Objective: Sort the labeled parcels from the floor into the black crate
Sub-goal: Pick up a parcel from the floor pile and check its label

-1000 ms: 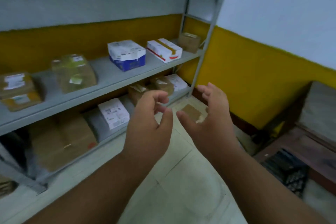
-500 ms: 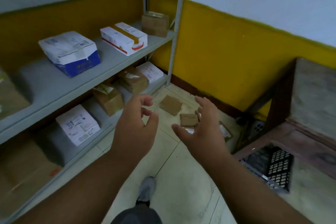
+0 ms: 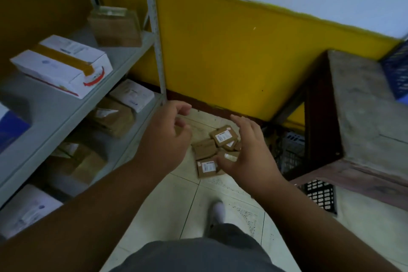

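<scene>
Above floor parcels point(image 3: 217, 150), loosely curled fingers point(image 3: 183, 108) hold nothing.

Boxes fill a grey metal shelf unit point(image 3: 132, 55) at left, among them a white carton point(image 3: 64, 66). A worn wooden bench point(image 3: 362, 117) stands at right against the yellow wall point(image 3: 231, 55).

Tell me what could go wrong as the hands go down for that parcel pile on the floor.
1. The brown parcels lie overlapped in a heap, so a grab may lift two at once or knock the top one off.
2. Some show no label from here, so an unlabeled one could get sorted.
3. The black crate sits tucked under the wooden bench, so the right hand may bump the bench leg.
</scene>
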Motion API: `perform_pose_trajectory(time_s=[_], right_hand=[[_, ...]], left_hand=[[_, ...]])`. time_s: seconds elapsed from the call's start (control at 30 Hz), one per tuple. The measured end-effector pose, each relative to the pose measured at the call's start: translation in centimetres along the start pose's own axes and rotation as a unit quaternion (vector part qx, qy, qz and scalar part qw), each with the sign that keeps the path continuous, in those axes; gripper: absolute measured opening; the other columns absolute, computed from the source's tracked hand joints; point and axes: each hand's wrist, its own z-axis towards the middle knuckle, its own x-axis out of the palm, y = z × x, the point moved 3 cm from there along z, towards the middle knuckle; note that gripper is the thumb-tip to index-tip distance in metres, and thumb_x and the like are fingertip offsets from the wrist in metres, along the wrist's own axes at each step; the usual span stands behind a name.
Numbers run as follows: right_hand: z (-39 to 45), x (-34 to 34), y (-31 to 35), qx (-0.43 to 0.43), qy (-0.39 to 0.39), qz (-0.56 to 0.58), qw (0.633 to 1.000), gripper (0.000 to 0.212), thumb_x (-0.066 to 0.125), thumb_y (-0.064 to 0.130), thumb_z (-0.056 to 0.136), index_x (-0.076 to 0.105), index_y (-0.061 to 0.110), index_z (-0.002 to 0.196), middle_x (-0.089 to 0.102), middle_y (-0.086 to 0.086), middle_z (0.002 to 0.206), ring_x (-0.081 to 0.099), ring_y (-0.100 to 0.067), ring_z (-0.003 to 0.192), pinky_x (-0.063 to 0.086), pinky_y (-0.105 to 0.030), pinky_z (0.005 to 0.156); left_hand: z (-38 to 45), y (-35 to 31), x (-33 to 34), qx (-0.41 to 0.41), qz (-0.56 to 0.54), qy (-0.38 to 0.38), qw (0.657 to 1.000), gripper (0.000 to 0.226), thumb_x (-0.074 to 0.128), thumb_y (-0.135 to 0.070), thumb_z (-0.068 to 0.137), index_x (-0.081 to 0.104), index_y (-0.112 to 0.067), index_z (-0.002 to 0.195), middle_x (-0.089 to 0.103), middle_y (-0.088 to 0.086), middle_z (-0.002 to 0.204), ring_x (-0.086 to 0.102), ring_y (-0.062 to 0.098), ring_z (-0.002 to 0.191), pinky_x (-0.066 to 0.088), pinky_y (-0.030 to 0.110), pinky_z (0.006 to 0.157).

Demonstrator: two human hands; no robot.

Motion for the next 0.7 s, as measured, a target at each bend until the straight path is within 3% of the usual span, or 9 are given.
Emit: perform_pose_trajectory(time_s=[0.13, 0.27, 0.43, 0.53, 0.7], right_hand=[[7.3, -0.7, -4.2, 0.006, -0.011, 0.026, 1.000, 0.075, 0.072, 0.031, 0.089, 0.029, 0.033, 0.150, 0.035, 0.009, 0.151, 0.039, -0.011, 0.137, 0.044, -0.037, 0.106], [16.8, 0.3, -6.1, 0.004, 0.006, 0.062, 0.998, 0.070, 0.071, 0.034, 0.088, 0.031, 0.039, 0.146, 0.039, 0.012, 0.147, 0.043, -0.004, 0.129, 0.047, -0.036, 0.102], [25.6, 3.5, -4.8, -0.027, 0.039, 0.095, 0.994, 0.069, 0.071, 0.035, 0.087, 0.032, 0.039, 0.144, 0.039, 0.012, 0.144, 0.043, -0.002, 0.126, 0.047, -0.031, 0.098], [29.7, 5.5, -4.0, -0.033, 0.039, 0.088, 0.995, 0.064, 0.070, 0.033, 0.088, 0.034, 0.040, 0.141, 0.040, 0.013, 0.141, 0.045, -0.003, 0.126, 0.049, -0.032, 0.100], [35.1, 9.8, -2.9, -0.011, 0.013, 0.068, 0.998, 0.064, 0.071, 0.030, 0.089, 0.037, 0.037, 0.142, 0.040, 0.011, 0.140, 0.047, -0.004, 0.122, 0.048, -0.027, 0.091]], left_hand=[[6.3, 1.9, 4.0, -0.014, 0.016, 0.038, 0.999, 0.038, 0.057, -0.014, 0.090, 0.048, -0.042, 0.113, 0.053, -0.024, 0.102, 0.052, -0.008, 0.094, 0.047, 0.021, 0.071], [12.1, 3.6, 4.9, -0.039, 0.043, 0.020, 0.998, 0.039, 0.058, -0.018, 0.092, 0.045, -0.047, 0.115, 0.053, -0.024, 0.107, 0.051, -0.009, 0.098, 0.046, 0.019, 0.072], [17.7, 6.1, 3.7, -0.075, 0.080, -0.006, 0.994, 0.036, 0.060, -0.017, 0.092, 0.050, -0.038, 0.119, 0.055, -0.020, 0.105, 0.050, -0.013, 0.099, 0.042, 0.014, 0.069], [20.6, 8.7, 2.5, -0.090, 0.083, 0.001, 0.993, 0.038, 0.060, -0.014, 0.092, 0.051, -0.036, 0.122, 0.054, -0.022, 0.106, 0.050, -0.013, 0.099, 0.041, 0.012, 0.071], [25.9, 14.4, 0.6, -0.088, 0.089, 0.042, 0.991, 0.038, 0.059, -0.015, 0.093, 0.052, -0.034, 0.124, 0.051, -0.024, 0.105, 0.046, -0.016, 0.101, 0.039, 0.013, 0.068]])
